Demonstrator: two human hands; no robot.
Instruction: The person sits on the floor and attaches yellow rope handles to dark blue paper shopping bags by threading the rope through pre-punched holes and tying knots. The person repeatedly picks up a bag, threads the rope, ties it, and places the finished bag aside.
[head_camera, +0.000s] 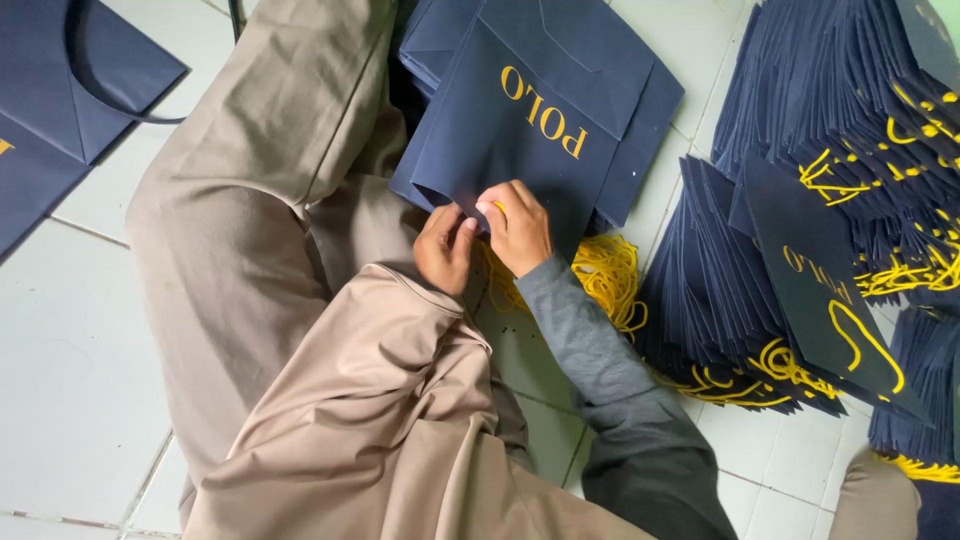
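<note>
Navy paper formed the flat, folded bag (545, 120) that both hands worked on; it lay on pale floor tiles (70, 330) just beyond the fingertips, its near edge under them, with gold lettering printed across its face and a folded flap at its far end. The left hand (444, 248) was closed, thumb and fingers pressed together on the bag's near edge. The right hand (517, 228), touching the left, pinched the same edge, and a short piece of yellow cord (499, 208) showed at its fingertips. A grey sleeve (590, 340) covered the right forearm, while tan trousers (260, 230) on a bent leg lay left of and below the hands.

Just right of the right wrist sat a loose tangle of yellow cords (612, 275) on the tiles. Farther right of the hands, a large fanned stack of bags (800, 250) of the same navy colour lay overlapped, each flat and rectangular, with gold lettering and looped yellow handles showing along the edges. More plain navy bags (435, 35) lay beneath the worked bag, beyond the hands. Well to the left of the hands, another navy bag (50, 90) rested at the frame's corner, carrying a dark looped handle.
</note>
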